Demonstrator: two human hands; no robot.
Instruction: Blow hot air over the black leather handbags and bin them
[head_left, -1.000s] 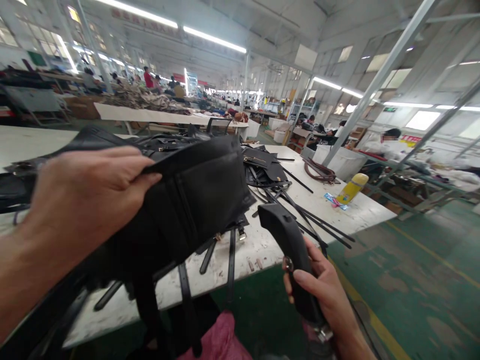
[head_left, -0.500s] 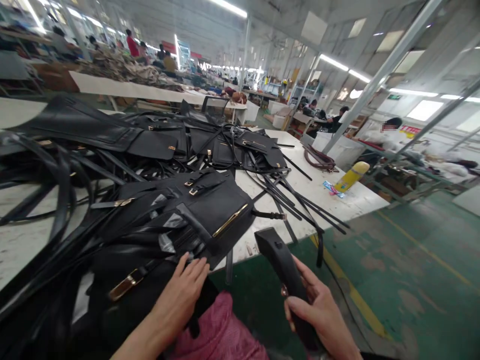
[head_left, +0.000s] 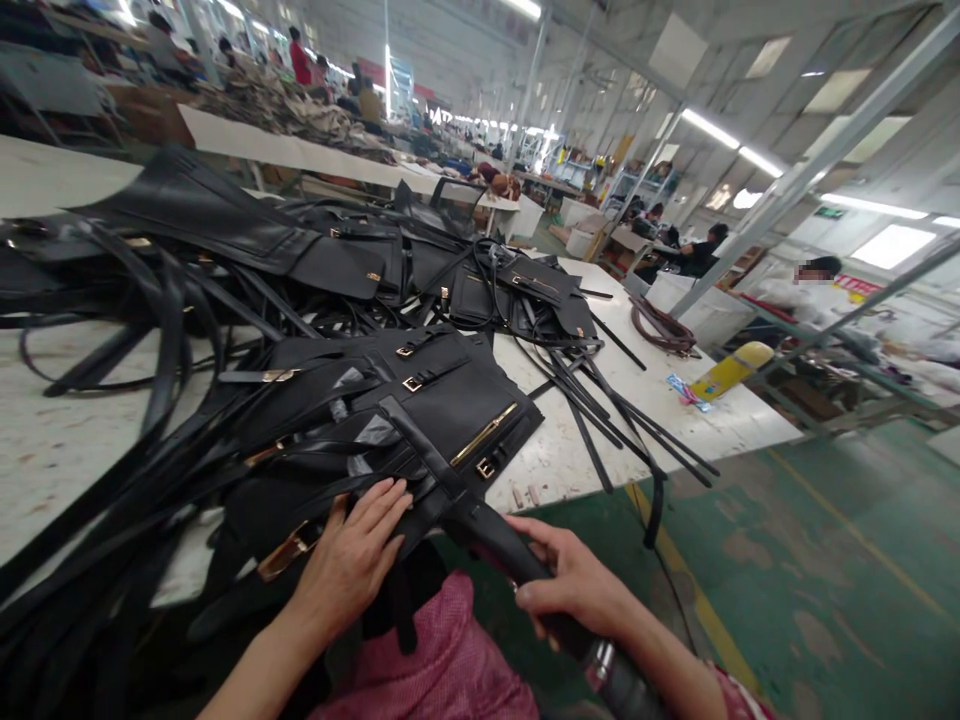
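Note:
My right hand (head_left: 566,585) is wrapped round a black handheld tool (head_left: 517,555), whose front end is at the lower edge of a black leather bag piece (head_left: 457,400) with gold buckles and a gold zipper. My left hand (head_left: 364,545) lies spread on the black straps and leather beside that end, fingers extended. A gold clasp (head_left: 289,550) shows left of my left hand. The tool's tip overlaps the dark leather, so I cannot tell whether they touch.
More black bag pieces (head_left: 240,225) and loose straps (head_left: 607,400) cover the white table (head_left: 735,425). At its right end lie a yellow bottle (head_left: 731,370) and brown coiled straps (head_left: 660,325). Other people work at tables farther back.
The tool in my right hand has moved left and down, from beyond the table edge to the leather. My left hand has shifted slightly left, and the view has turned a little.

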